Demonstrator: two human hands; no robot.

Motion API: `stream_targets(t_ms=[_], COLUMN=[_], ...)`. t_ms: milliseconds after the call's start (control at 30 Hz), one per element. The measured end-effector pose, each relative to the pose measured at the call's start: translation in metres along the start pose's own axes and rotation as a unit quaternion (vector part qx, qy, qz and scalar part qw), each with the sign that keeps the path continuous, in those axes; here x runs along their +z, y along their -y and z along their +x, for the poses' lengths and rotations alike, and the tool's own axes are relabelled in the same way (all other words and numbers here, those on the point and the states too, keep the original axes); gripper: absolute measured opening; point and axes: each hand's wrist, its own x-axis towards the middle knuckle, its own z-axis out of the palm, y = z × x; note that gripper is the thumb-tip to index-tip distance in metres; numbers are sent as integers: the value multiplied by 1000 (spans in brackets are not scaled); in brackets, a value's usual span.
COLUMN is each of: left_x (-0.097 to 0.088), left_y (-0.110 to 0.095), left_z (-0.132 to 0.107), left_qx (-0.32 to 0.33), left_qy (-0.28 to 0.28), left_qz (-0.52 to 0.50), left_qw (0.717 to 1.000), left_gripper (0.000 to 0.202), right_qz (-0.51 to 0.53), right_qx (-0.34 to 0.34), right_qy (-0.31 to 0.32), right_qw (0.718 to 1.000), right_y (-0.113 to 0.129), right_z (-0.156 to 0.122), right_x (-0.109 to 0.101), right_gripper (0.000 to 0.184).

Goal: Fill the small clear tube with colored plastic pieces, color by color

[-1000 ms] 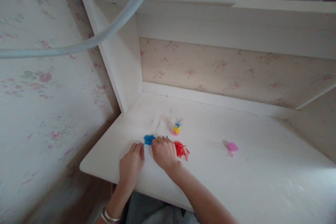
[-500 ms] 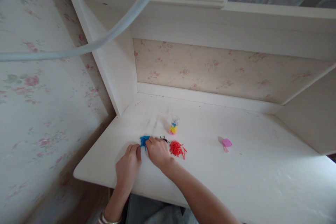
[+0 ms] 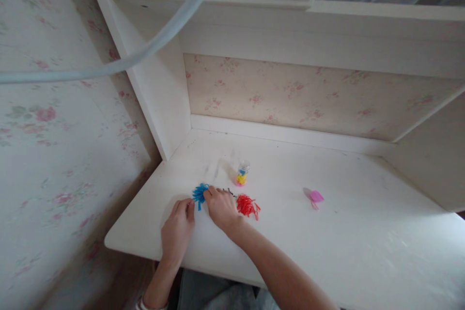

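1. The right hand (image 3: 222,207) is nearest the pile of blue strands (image 3: 199,193): its fingers are drawn together, the tips at the pile's right edge.
2. The left hand (image 3: 178,227) rests on the pile's other side, thumb and fingers narrowed together, tips right at its near left edge. So the blue strands lie between the two sets of fingertips, a little beyond the left hand. The fingertips are small from where I stand, and I can't tell whether either hand has a strand pinched.
3. Just beyond the right hand, a few black strands (image 3: 231,193) poke out, partly hidden by it.
4. Just to that hand's right sits a loose heap of red strands (image 3: 247,205).
5. Farther back stands a small clear container (image 3: 242,173), yellow and blue bits inside, pink at its base.
6. Well off to the right, a pink piece (image 3: 317,197) lies on the white desk (image 3: 327,247).
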Motion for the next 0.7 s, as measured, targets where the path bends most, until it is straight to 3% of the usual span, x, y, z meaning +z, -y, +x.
stream_targets(t_ms=[133,267,367,467,567,700], left_x=[3,2,1,0,0,2], left_y=[9,13,12,11,11,12], left_z=[5,6,6,6,5,5], left_qx=[-19,-54,-66,-66,-60,-46], left_qy=[-19,-37,-42,-38,-33,-36], left_qz=[-81,-108,-103,-101,-100,-97], left_qw=[996,992,992,992,993,994], left_gripper=[29,35,37,38,38,37], right_qz=[50,208,359,475,554,620], right_qx=[27,58,88,161,205,227], right_qy=[-19,-83,-107,-119,-143,-161], right_qw=[998,973,923,857,794,733], right_y=[-4,-16,-30,-46,-59,-78], right_z=[-3,-9,-13,-19,-27,-34], right_x=[-2,-8,-13,-21,-33,-55], right_gripper=[24,27,26,28,32,35])
